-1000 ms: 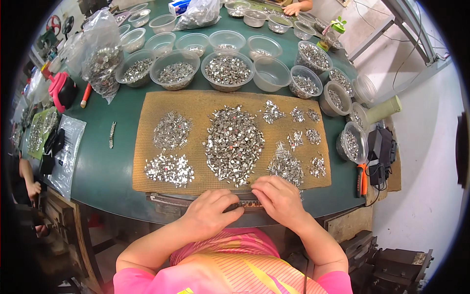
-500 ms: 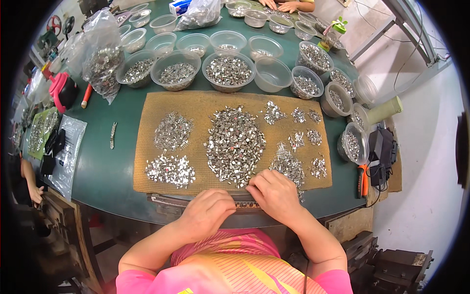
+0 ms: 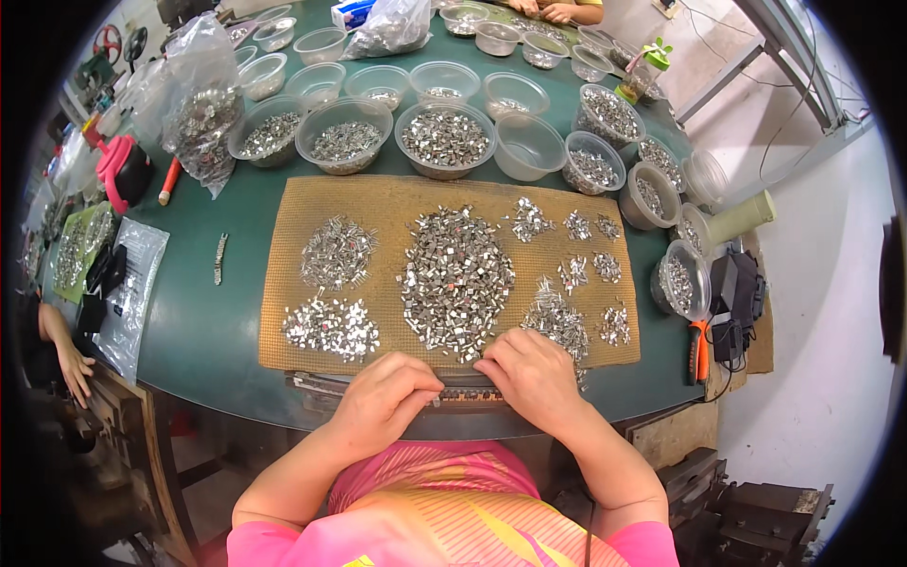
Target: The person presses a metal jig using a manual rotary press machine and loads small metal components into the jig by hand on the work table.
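At the table's front edge lies a long narrow slotted bar (image 3: 472, 395), with a row of small dark pieces along it. My left hand (image 3: 383, 399) is at its left part, thumb and fingers pinched together over something too small to make out. My right hand (image 3: 534, 376) is closed at the bar's right part, its fingertips near the front of the mat; what they hold, if anything, is hidden. Just beyond my hands is a large heap of small silver metal pieces (image 3: 455, 283) on a brown textured mat (image 3: 387, 203). A pile of thin metal pins (image 3: 556, 319) lies beside my right hand.
More metal heaps (image 3: 331, 329) are on the mat. Clear plastic bowls (image 3: 444, 142) line its far side. Orange-handled pliers (image 3: 698, 352) lie right, a short metal link strip (image 3: 220, 259) left. Co-workers' hands show at the far edge (image 3: 559, 13) and left (image 3: 74, 369).
My left hand has shifted slightly left and up, uncovering more of the slotted bar. My right hand stays nearly in place. The co-worker's hand at left has spread its fingers.
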Demonstrator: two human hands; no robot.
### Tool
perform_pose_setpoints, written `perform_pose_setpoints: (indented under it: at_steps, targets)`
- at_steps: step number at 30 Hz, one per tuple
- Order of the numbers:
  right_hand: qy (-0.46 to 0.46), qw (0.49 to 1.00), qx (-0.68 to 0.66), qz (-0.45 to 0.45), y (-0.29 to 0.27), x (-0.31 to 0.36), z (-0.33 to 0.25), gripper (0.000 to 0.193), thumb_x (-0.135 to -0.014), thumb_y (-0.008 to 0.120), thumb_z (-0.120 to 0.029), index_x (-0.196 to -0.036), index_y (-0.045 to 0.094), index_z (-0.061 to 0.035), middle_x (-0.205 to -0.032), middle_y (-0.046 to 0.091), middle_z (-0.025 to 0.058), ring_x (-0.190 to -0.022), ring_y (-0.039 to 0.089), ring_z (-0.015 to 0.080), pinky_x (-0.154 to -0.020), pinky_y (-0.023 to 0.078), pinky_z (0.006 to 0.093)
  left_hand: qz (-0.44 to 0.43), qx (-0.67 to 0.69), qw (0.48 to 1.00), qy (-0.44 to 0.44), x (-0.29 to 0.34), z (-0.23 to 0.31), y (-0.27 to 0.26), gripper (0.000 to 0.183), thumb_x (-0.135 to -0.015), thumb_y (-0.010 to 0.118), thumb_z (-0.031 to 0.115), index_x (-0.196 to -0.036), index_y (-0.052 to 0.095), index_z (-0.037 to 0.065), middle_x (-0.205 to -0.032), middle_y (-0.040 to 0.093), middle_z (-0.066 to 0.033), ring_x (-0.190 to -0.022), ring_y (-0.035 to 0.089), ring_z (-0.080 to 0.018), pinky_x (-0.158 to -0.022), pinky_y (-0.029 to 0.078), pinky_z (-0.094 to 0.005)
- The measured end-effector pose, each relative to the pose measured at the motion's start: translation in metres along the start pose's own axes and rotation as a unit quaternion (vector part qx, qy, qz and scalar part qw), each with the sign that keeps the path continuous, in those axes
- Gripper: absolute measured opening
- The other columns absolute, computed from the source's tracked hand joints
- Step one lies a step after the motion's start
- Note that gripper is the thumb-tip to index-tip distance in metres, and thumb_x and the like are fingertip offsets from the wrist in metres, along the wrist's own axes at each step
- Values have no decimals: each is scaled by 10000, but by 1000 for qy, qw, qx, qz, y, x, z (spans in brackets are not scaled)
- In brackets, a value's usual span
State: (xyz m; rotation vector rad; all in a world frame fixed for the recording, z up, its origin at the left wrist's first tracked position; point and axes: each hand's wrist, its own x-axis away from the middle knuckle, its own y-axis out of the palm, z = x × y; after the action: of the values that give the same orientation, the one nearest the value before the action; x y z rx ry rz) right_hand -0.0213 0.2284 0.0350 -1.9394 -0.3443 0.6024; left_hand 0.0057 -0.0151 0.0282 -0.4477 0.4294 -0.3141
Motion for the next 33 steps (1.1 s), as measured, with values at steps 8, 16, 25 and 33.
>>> perform_pose_setpoints:
  at_steps: [8, 16, 25, 33]
  targets:
    - [-29, 999, -29, 13, -2, 4, 4, 126, -844, 763, -111, -911, 661, -79, -898, 668, 53, -811, 661, 261, -713, 536, 369, -3, 8, 999, -40, 1, 2, 0, 143, -874, 735, 45, -1004, 677, 56, -926, 681, -96, -868, 665, -289, -758, 528, -386]
    - [-111, 985, -127, 45, -5, 14, -10, 238, -791, 803, -49, -979, 658, -56, -985, 711, 77, -899, 697, 273, -845, 563, 403, 5, -1, 1000, 4, -1, -4, 2, 150, -871, 743, 48, -1000, 667, 53, -900, 665, -107, -833, 653, -300, -732, 518, -396]
    - [-106, 989, -101, 13, -3, 13, -19, 248, -815, 795, -109, -1032, 688, -58, -985, 707, 76, -900, 687, 270, -844, 551, 394, 18, 13, 999, -25, 0, -2, 2, 146, -856, 753, 44, -970, 663, 55, -883, 653, -104, -815, 645, -296, -703, 509, -389]
    - [-53, 996, -63, 34, 9, -6, -10, 172, -857, 760, -113, -1021, 707, -107, -882, 655, 38, -778, 668, 233, -645, 539, 338, -17, -22, 999, -31, -2, 0, 1, 163, -836, 783, 48, -954, 673, 66, -902, 690, -82, -816, 666, -274, -710, 516, -369]
